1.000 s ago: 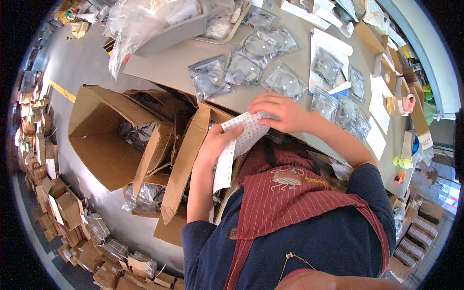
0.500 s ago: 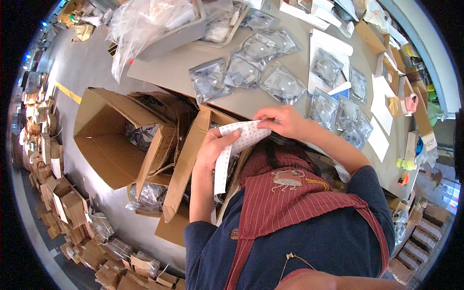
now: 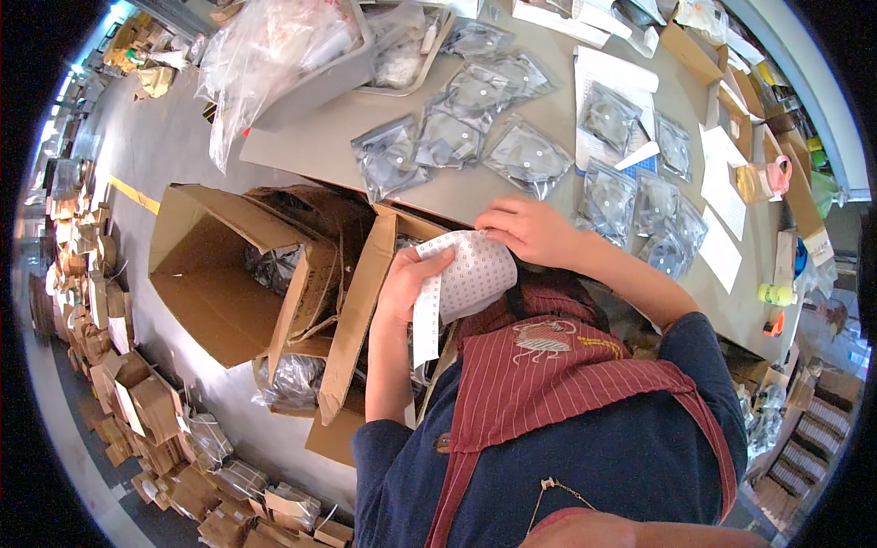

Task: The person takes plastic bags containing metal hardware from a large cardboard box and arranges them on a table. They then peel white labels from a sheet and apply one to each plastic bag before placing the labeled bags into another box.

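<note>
A white label sheet (image 3: pixel 475 276) with rows of small round marks curves between my two hands, over the near edge of the table. My left hand (image 3: pixel 408 281) grips its left side, thumb on top, and a narrow strip of the sheet hangs below the thumb. At the sheet's upper right edge, the fingers of my right hand (image 3: pixel 523 230) are pinched together; whether a single label is between them is too small to tell. Beyond my hands, several clear zip bags (image 3: pixel 528 157) with grey contents and small white round labels lie on the table (image 3: pixel 320 137).
Open cardboard boxes (image 3: pixel 219 292) stand left of my arm, with plastic-wrapped items inside. A grey bin (image 3: pixel 320 87) full of plastic bags sits at the table's far left. Papers (image 3: pixel 722 251), more zip bags (image 3: pixel 607 196) and a yellow-green roll (image 3: pixel 776 294) lie to the right.
The label sheet has opened into a wider curve, its marked face showing more broadly. Both hands keep hold of it with little movement; the whole view has shifted slightly.
</note>
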